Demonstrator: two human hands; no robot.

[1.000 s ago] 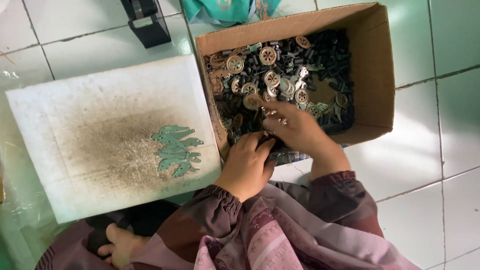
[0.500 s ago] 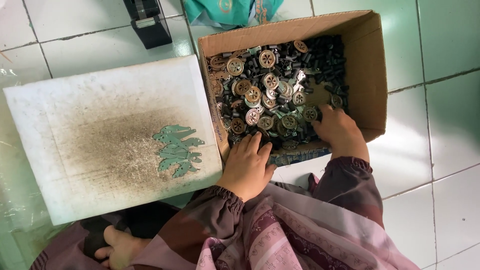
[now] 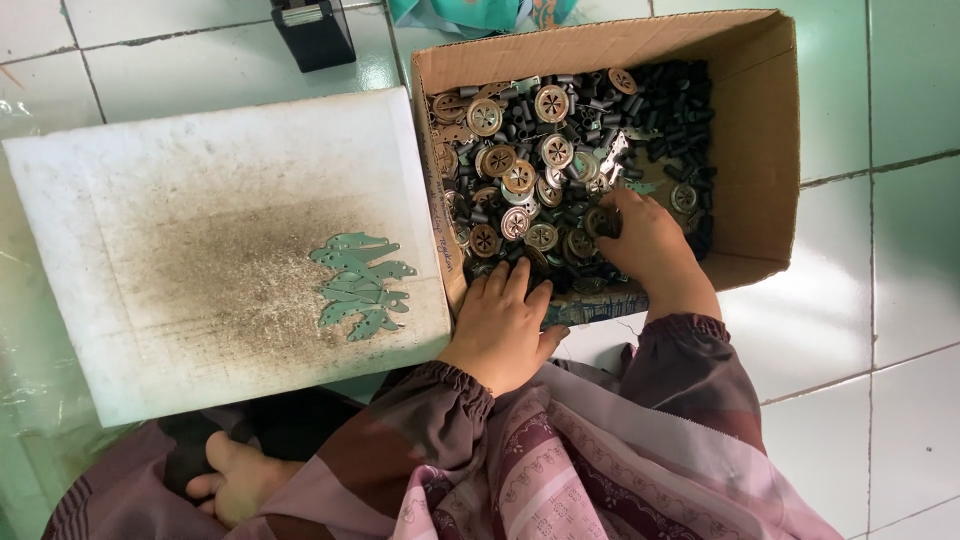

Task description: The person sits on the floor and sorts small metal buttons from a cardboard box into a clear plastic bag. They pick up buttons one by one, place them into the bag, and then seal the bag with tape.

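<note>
Head view looks straight down at a person who sits on a tiled floor (image 3: pixel 880 250). The right hand (image 3: pixel 645 240) is inside the cardboard box (image 3: pixel 770 130), and its fingers curl around one round metal disc (image 3: pixel 603 221) at the fingertips; the grasp looks closed on it, though the palm hides part of the disc. The left hand (image 3: pixel 505 325) lies flat with the fingers stretched and relaxed, holding nothing, and its fingertips rest on the near edge of the box. Just beyond both sets of fingers there are many more round discs (image 3: pixel 520 180) mixed with small black tubes (image 3: pixel 660 100). To the left of the left fingers, near but not touching, a small pile of flat green metal pieces (image 3: pixel 362 285) lies on a white foam board (image 3: pixel 160 200), which is dirty with dark dust in the middle. A black object (image 3: pixel 312 30) stands on the floor above the board.

As a judgement, the work is at an early stage: only this small green pile is laid out on the board, and the box is still quite full of parts.

Compared with half a second ago, the right hand has moved to the left, from the near right part of the box toward its middle, and now it closes on a disc. The left hand stays at the same place on the box edge.
</note>
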